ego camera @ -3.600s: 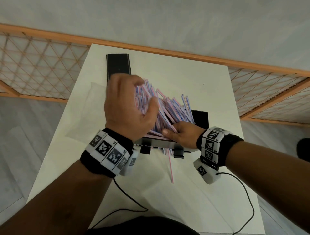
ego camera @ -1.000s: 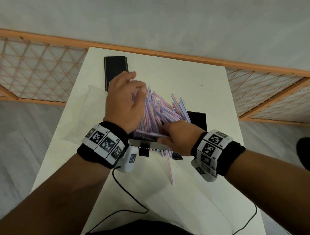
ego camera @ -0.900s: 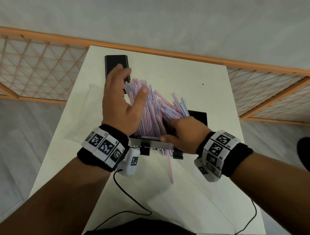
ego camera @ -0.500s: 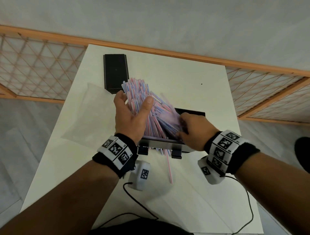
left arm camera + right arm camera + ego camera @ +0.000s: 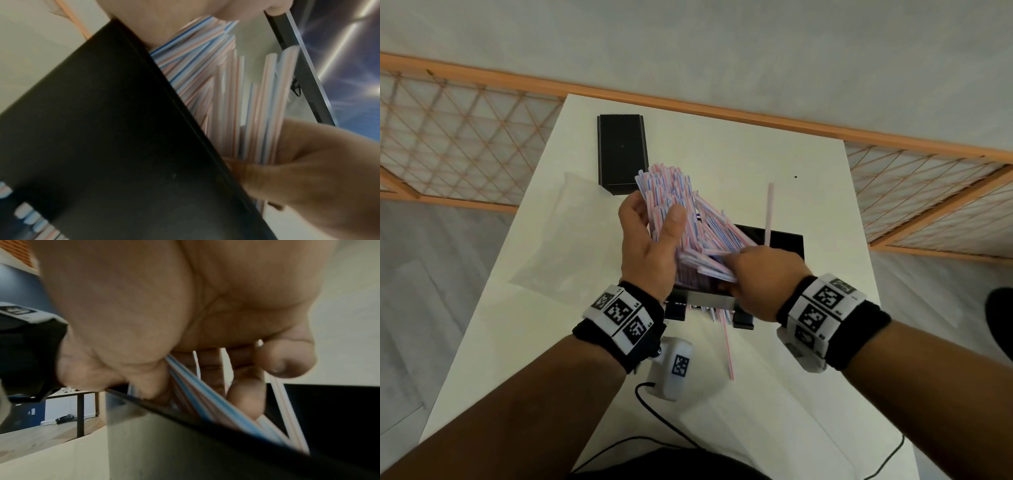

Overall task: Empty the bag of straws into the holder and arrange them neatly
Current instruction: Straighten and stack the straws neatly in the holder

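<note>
Red- and blue-striped white straws [image 5: 671,195] stand as a fanned bundle in the open black holder [image 5: 786,241] mid-table. My left hand [image 5: 654,219] grips the bundle's upper part, thumb on the near side and fingers round the far side. My right hand [image 5: 750,269] is at the holder's near right, its fingers curled round the lower straws [image 5: 216,402] above the holder's rim [image 5: 185,434]. One straw [image 5: 768,212] sticks up alone at the right. The left wrist view shows the straws [image 5: 236,105] inside the black wall [image 5: 102,129].
The holder's black lid [image 5: 622,150] lies at the table's far left. The clear bag [image 5: 561,236] lies flat left of the holder. A loose straw [image 5: 727,346] lies on the table in front, and straw ends [image 5: 717,313] poke out at the holder's base.
My left hand has gathered the straws into a tighter bundle. My right hand has shifted onto the lower straws. One straw now stands apart at the right.
</note>
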Available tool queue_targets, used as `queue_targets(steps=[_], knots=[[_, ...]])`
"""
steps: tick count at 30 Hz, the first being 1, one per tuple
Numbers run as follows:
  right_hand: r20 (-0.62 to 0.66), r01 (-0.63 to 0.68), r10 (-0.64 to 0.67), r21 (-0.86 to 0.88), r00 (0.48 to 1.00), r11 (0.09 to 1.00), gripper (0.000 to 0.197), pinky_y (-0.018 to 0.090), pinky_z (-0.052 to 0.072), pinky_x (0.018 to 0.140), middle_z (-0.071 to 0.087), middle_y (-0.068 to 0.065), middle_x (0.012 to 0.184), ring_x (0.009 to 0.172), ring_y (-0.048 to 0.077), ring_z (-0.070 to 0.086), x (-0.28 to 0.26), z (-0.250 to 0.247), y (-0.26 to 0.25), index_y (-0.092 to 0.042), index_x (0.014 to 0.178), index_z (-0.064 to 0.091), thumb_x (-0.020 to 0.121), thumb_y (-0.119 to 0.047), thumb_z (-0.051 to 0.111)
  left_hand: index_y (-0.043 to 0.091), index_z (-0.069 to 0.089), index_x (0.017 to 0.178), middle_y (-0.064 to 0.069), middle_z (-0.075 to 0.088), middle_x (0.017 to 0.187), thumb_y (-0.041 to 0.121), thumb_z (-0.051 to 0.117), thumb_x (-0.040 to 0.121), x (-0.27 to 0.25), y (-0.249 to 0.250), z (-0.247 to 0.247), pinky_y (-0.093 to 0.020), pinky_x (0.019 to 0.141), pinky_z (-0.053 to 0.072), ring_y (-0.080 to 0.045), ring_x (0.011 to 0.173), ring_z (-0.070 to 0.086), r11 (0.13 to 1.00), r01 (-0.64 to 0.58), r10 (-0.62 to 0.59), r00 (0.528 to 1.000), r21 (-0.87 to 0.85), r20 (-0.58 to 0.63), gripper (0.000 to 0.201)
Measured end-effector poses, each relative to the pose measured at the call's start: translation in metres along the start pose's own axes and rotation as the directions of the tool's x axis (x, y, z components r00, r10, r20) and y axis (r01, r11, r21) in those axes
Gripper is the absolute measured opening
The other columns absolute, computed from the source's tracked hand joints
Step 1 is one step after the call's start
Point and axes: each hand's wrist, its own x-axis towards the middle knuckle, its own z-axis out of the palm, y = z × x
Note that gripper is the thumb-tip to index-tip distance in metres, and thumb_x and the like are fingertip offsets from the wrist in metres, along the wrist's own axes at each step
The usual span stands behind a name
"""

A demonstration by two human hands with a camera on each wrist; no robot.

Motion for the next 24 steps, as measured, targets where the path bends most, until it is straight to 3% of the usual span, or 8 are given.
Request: queue_targets(steps=[2, 4, 7, 10, 12, 14, 18, 24], knots=[[-0.012, 0.022, -0.021, 0.101, 1.0, 0.995, 0.035, 0.033, 0.05, 0.074, 0.061, -0.002, 0.103, 0.097, 0.024, 0.061, 0.005, 0.005, -0.004, -0.028, 0.118, 0.057, 0.093, -0.052, 0.051, 0.0, 0.035, 0.137, -0.007, 0.057, 0.126, 0.072, 0.066, 0.077, -0.001, 0.001, 0.0, -0.036, 0.099, 0.051, -0.014, 0.114, 0.061, 1.0, 0.011, -0.011, 1.0, -0.016, 0.0, 0.099], [-0.065, 0.057, -0.041, 0.266, 0.997, 0.962, 0.039, 0.034, 0.048, 0.07, 0.057, -0.005, 0.087, 0.085, 0.022, 0.056, 0.006, 0.005, -0.003, -0.022, 0.094, 0.055, 0.087, -0.06, 0.057, 0.002, 0.035, 0.139, -0.009, 0.057, 0.129, 0.069, 0.068, 0.076, -0.002, 0.0, -0.001, -0.034, 0.098, 0.051, -0.013, 0.114, 0.062, 1.0, 0.024, -0.024, 1.0, 0.013, -0.004, 0.098], [-0.165, 0.139, -0.083, 0.362, 0.983, 0.922, 0.04, 0.035, 0.045, 0.066, 0.054, -0.002, 0.074, 0.072, 0.022, 0.051, -0.005, 0.004, 0.005, -0.014, 0.08, 0.056, 0.084, -0.052, 0.066, 0.015, 0.034, 0.14, -0.005, 0.057, 0.135, 0.07, 0.075, 0.071, 0.001, -0.004, -0.002, -0.045, 0.103, 0.052, -0.018, 0.121, 0.061, 0.991, 0.07, -0.068, 0.997, 0.118, -0.027, 0.097], [-0.224, -0.031, 0.12, 0.363, 0.967, 0.931, 0.038, 0.03, 0.037, 0.062, 0.056, -0.001, 0.068, 0.065, 0.02, 0.05, -0.015, 0.003, 0.022, -0.014, 0.072, 0.057, 0.084, -0.048, 0.069, 0.018, 0.034, 0.14, 0.009, 0.062, 0.122, 0.048, 0.085, 0.073, 0.002, -0.007, 0.001, -0.02, 0.09, 0.057, 0.007, 0.1, 0.066, 0.97, 0.103, -0.096, 0.994, 0.221, -0.044, 0.089], [-0.224, -0.245, 0.328, 0.329, 0.918, 0.912, 0.036, 0.027, 0.033, 0.062, 0.056, -0.001, 0.069, 0.067, 0.021, 0.051, -0.011, -0.003, 0.036, -0.015, 0.074, 0.055, 0.085, -0.047, 0.067, 0.018, 0.035, 0.138, 0.01, 0.064, 0.12, 0.042, 0.085, 0.075, 0.002, -0.008, 0.003, -0.006, 0.08, 0.051, 0.011, 0.095, 0.065, 0.959, 0.082, -0.074, 0.997, 0.272, -0.039, 0.083], [-0.144, -0.335, 0.374, 0.239, 0.916, 0.911, 0.034, 0.027, 0.034, 0.065, 0.056, 0.001, 0.077, 0.077, 0.026, 0.054, -0.001, -0.005, 0.044, -0.015, 0.081, 0.054, 0.088, -0.047, 0.063, 0.017, 0.036, 0.137, 0.009, 0.065, 0.122, 0.046, 0.082, 0.078, 0.003, -0.007, 0.003, -0.004, 0.081, 0.049, 0.007, 0.099, 0.066, 0.958, 0.057, -0.051, 0.998, 0.28, -0.03, 0.08], [-0.013, -0.263, 0.282, 0.316, 0.959, 0.911, 0.02, 0.028, 0.036, 0.07, 0.059, 0.001, 0.088, 0.081, 0.025, 0.05, 0.013, 0.002, 0.039, -0.02, 0.094, 0.056, 0.089, -0.039, 0.061, 0.014, 0.037, 0.135, 0.011, 0.065, 0.121, 0.053, 0.072, 0.078, 0.004, -0.007, 0.005, -0.009, 0.087, 0.049, 0.01, 0.1, 0.065, 0.969, 0.041, -0.037, 0.999, 0.242, -0.021, 0.077], [-0.118, -0.176, 0.218, 0.29, 0.969, 0.941, 0.016, 0.037, 0.044, 0.066, 0.064, 0.011, 0.084, 0.08, 0.036, 0.056, 0.009, -0.004, 0.042, -0.015, 0.094, 0.057, 0.094, -0.03, 0.052, 0.01, 0.037, 0.135, 0.012, 0.062, 0.119, 0.051, 0.07, 0.08, 0.001, -0.008, 0.003, -0.008, 0.087, 0.049, 0.012, 0.099, 0.064, 0.981, 0.002, -0.001, 1.0, 0.195, -0.005, 0.076]])
